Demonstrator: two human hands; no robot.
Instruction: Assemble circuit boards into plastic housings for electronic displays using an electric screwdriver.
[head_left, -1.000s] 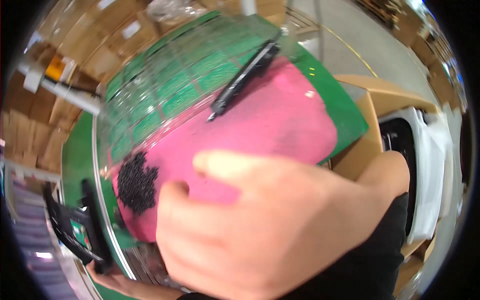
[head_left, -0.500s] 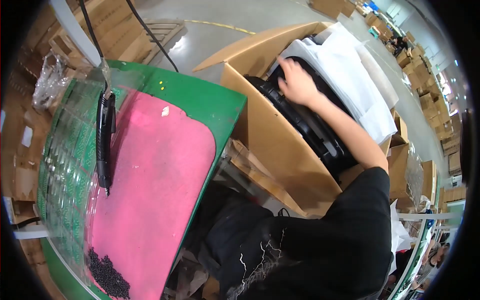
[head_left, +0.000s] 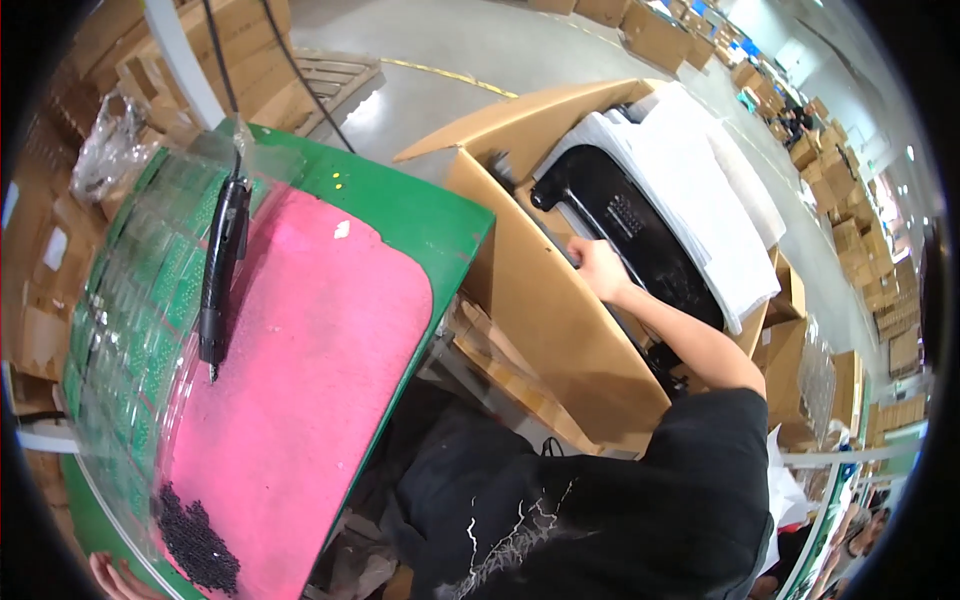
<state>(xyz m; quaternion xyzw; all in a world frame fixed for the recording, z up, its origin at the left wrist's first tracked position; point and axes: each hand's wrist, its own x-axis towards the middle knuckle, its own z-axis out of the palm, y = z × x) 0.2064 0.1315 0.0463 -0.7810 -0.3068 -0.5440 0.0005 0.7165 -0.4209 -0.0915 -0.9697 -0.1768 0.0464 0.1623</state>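
My right hand (head_left: 598, 272) reaches into the large cardboard box (head_left: 560, 330), its fingers closed round the edge of a dark plastic part. Most of that part is hidden behind the box wall; its far end (head_left: 498, 168) is blurred. Just beyond the hand stands a glossy black molded panel (head_left: 625, 215) against white wrapping sheets (head_left: 690, 190). At the lower left rim, fingers of what looks like my left hand (head_left: 120, 577) show, stretched out beside the green table's edge; the arm is out of view.
A green table (head_left: 420, 215) with a pink mat (head_left: 310, 380) stands left of the box. Above it hangs a black electric screwdriver (head_left: 222, 270). Small black screws (head_left: 198, 540) lie heaped on the mat, by a clear plastic cover (head_left: 130, 340). More cartons (head_left: 785, 350) stand at right.
My right hand has drawn back toward me and closed on the dark part's edge. The glossy panel behind it is now uncovered. Fingers have come into view at lower left.
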